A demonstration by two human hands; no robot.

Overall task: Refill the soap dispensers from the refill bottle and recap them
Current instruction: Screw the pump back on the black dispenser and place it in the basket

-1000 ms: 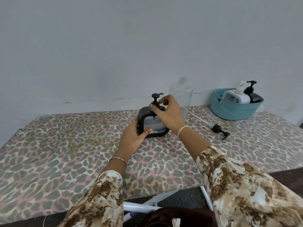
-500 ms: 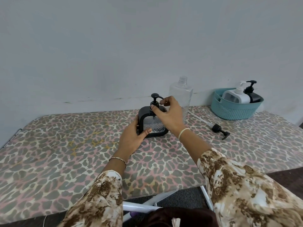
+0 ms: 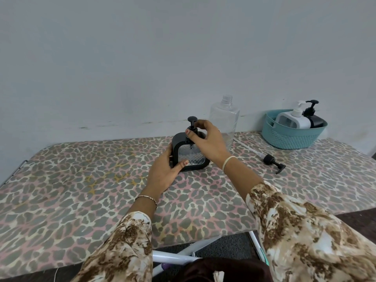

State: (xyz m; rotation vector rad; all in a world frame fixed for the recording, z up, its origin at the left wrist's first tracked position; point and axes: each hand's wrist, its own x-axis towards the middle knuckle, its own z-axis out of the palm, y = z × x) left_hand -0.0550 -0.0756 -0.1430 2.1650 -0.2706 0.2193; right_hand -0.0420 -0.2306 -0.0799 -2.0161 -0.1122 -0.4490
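A square black soap dispenser (image 3: 190,157) with a clear patterned front stands mid-table. Its black pump cap (image 3: 192,123) sits on top. My left hand (image 3: 164,169) grips the dispenser's left side, thumb on its front. My right hand (image 3: 207,142) pinches the pump's collar from the right with thumb and fingers. Behind it stands the clear refill bottle (image 3: 224,117), uncapped and looking empty. A loose black pump with a long tube (image 3: 272,162) lies on the table to the right.
A teal basket (image 3: 293,137) at the back right holds a white dispenser (image 3: 293,119) and a black dispenser (image 3: 314,117). The leopard-print table (image 3: 81,190) meets a grey wall behind. White table legs show below the front edge.
The pump nozzle has turned, from pointing right to facing the camera, as my right hand twists the collar. My left hand keeps its hold on the dispenser.
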